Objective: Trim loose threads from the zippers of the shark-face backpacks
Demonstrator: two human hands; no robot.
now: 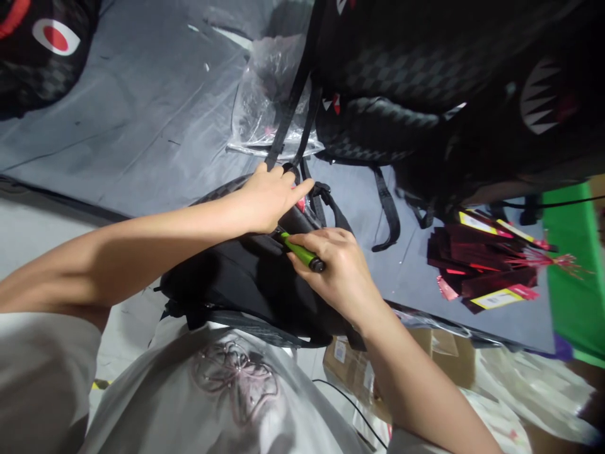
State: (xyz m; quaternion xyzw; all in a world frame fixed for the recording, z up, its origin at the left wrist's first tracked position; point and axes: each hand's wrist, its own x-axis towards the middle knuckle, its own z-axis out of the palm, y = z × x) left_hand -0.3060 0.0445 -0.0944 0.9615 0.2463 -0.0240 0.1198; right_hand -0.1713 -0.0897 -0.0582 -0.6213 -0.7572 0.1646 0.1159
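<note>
A black backpack (246, 271) leans over the front edge of the table, against my body. My left hand (271, 192) is closed on its upper part, next to the straps, with one finger stuck out to the right. A green tool with a black end (302, 252) is in the closed fingers of my right hand (333, 258). Its working end points up and left at the bag, just below my left hand, and is mostly hidden, so its exact kind does not show. Black webbing straps and a buckle (322, 190) lie beyond my hands.
More black backpacks with checkered panels and teeth prints (406, 94) fill the back right. Another bag (45, 57) sits back left. A clear plastic bag (265, 101) and a bundle of dark red tags (486, 258) lie on the grey table (142, 126). Cardboard boxes (444, 356) stand below.
</note>
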